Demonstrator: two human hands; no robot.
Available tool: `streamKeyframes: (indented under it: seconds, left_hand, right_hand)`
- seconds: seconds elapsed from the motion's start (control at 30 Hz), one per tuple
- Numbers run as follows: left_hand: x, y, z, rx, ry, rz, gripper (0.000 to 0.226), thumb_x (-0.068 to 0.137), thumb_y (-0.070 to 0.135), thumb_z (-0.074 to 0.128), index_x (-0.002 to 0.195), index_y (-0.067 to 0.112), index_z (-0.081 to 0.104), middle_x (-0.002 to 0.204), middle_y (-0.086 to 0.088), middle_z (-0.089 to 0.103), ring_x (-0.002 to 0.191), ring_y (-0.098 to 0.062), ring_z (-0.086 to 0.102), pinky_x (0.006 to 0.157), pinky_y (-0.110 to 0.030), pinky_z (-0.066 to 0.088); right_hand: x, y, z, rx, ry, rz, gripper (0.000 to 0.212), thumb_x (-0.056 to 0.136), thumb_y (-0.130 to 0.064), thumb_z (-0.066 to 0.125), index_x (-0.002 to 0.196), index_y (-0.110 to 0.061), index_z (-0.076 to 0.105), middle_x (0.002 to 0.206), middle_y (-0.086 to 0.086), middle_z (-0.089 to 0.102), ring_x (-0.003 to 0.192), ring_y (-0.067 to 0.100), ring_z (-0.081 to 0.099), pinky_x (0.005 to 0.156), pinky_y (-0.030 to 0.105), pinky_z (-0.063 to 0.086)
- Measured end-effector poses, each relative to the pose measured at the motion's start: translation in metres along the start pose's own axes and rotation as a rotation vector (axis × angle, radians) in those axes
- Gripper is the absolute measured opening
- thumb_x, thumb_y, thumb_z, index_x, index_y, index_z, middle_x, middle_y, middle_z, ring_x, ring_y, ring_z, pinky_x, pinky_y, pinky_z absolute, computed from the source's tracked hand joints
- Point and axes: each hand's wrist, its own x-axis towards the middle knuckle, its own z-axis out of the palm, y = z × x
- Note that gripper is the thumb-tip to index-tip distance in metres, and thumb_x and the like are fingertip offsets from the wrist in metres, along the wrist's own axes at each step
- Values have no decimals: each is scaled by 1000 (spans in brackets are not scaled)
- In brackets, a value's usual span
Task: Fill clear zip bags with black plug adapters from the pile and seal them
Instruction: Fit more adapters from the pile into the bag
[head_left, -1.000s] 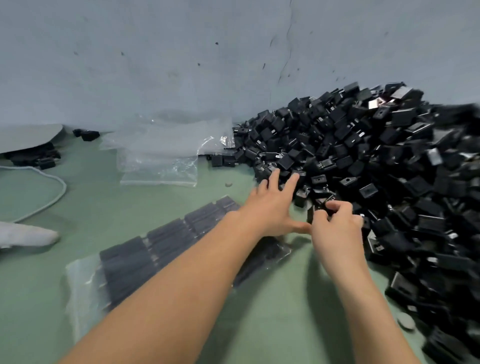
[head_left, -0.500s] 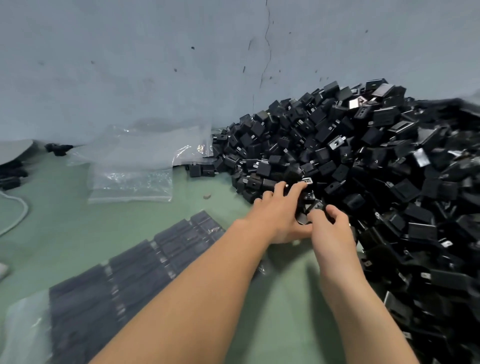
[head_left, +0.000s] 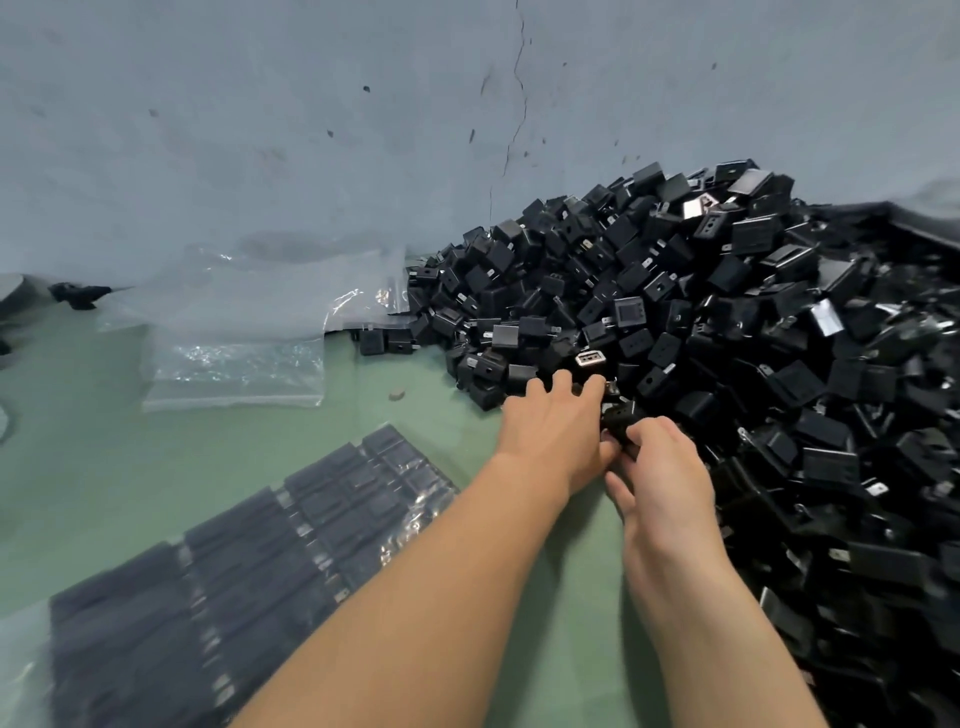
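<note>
A big pile of black plug adapters (head_left: 727, 332) fills the right half, heaped against the grey wall. My left hand (head_left: 556, 431) reaches into the pile's near-left edge with its fingers spread over the adapters. My right hand (head_left: 660, 473) sits just beside it and pinches a black adapter (head_left: 618, 418) between thumb and fingers. A clear zip bag packed with rows of adapters (head_left: 249, 561) lies flat at the lower left, partly under my left forearm. Empty clear zip bags (head_left: 244, 353) lie by the wall at the left.
The green table surface (head_left: 234, 447) shows between the bags and the pile. A small brown scrap (head_left: 397, 395) lies near the empty bags. A few loose black parts (head_left: 78, 295) sit at the far left by the wall.
Both hands moved further into the pile's edge. The right hand closed round one adapter next to the left thumb. The view shifted left and down.
</note>
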Motion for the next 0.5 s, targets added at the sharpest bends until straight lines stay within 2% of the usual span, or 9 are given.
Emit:
streamKeyframes:
  seconds: [0.07,0.13,0.2,0.27,0.3,0.4,0.5]
  left_hand:
    - [2,-1,-6,-23,-33,-2,56,92,53,52,138,22,38,133,-9,48,116,-36,49,73,-41,31]
    - [-2,0,-12,-48,-35,9,51,92,51,54,130,20,40,129,-9,50,114,-36,51,73,-41,32]
    - [-13,3,-10,-52,16,40,43,92,46,53,123,19,40,126,-8,49,109,-35,52,70,-40,33]
    - [-21,4,-5,-50,43,62,40,92,43,51,123,20,42,126,-7,46,108,-34,50,69,-40,34]
    - [-21,2,-4,-40,32,67,40,93,42,51,126,20,43,128,-7,45,109,-34,50,70,-40,35]
    - [-11,0,-11,15,-49,79,43,95,41,49,133,21,45,135,-10,40,111,-37,50,73,-40,32]
    - [-5,0,-16,9,-116,62,46,96,42,49,136,22,42,135,-12,39,113,-38,49,75,-41,32]
  right_hand:
    - [-3,0,1,15,19,4,24,94,-17,48,115,-26,43,117,-1,52,113,17,54,113,47,40]
    - [-6,1,1,30,43,13,38,94,-18,48,132,-17,50,129,4,58,117,16,57,111,44,42]
    - [-7,2,2,55,81,31,49,93,-18,48,143,-18,46,138,6,57,124,21,56,112,45,41]
    - [-7,2,4,89,119,35,42,91,-18,47,133,-21,50,131,2,58,119,20,56,110,45,42]
    - [-7,2,6,107,134,38,35,91,-17,47,125,-25,50,121,0,59,110,18,56,106,43,45]
    - [-5,2,13,142,160,29,30,92,-14,45,119,-28,46,101,-1,57,87,16,54,80,32,45]
    - [-7,1,17,167,161,34,25,91,-13,44,112,-27,41,94,-3,56,86,15,53,78,29,43]
